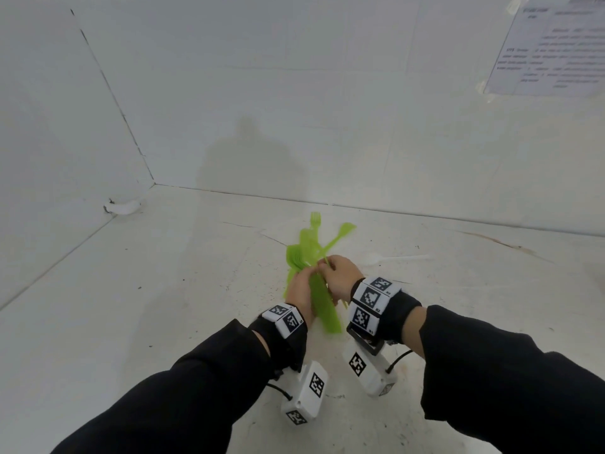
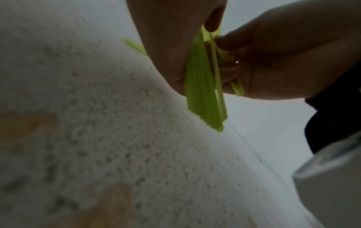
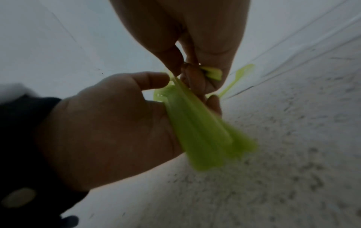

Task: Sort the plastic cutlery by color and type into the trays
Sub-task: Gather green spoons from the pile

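A bundle of green plastic cutlery [image 1: 322,306] stands above the white table, handles pointing toward me. Fork heads [image 1: 316,221] and spoon bowls [image 1: 294,257] fan out at its far end. My left hand [image 1: 306,280] grips the bundle round the handles [image 2: 205,92]. My right hand [image 1: 329,267] pinches green pieces at the right side of the same bundle [image 3: 201,131]. One green piece [image 3: 213,72] shows between its thumb and fingers. A white spoon [image 1: 393,258] lies on the table to the right. No tray is in view.
White walls close the table [image 1: 163,290] off at the back and left, meeting in a corner. A small white object [image 1: 124,206] lies at the left wall's base. A printed sheet [image 1: 553,47] is taped to the back wall, top right.
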`<action>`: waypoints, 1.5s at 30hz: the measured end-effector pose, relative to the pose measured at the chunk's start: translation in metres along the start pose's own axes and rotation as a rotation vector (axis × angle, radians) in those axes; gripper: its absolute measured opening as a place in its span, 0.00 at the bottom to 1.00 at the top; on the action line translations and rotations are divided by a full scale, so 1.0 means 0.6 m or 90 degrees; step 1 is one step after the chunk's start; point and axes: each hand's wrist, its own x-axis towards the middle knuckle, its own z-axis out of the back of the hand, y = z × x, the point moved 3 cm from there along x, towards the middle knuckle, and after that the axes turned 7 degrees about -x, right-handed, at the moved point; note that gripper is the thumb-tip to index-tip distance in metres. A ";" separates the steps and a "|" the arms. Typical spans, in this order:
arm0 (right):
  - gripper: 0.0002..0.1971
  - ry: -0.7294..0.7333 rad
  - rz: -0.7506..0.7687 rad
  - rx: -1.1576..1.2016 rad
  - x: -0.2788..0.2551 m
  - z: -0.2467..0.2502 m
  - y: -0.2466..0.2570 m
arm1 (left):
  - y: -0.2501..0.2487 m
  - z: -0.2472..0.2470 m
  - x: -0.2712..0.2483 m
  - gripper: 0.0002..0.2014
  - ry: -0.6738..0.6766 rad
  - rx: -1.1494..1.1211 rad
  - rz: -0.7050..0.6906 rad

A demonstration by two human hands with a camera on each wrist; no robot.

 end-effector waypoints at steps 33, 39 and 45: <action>0.05 -0.053 0.067 0.041 -0.030 -0.003 -0.001 | -0.015 0.024 0.001 0.11 -0.069 0.028 -0.053; 0.07 -0.022 0.072 0.051 -0.027 -0.010 0.004 | -0.019 0.025 -0.006 0.03 -0.087 0.038 -0.088; 0.06 -0.007 -0.034 -0.003 0.039 0.042 0.018 | -0.030 0.032 -0.013 0.04 -0.071 0.043 -0.111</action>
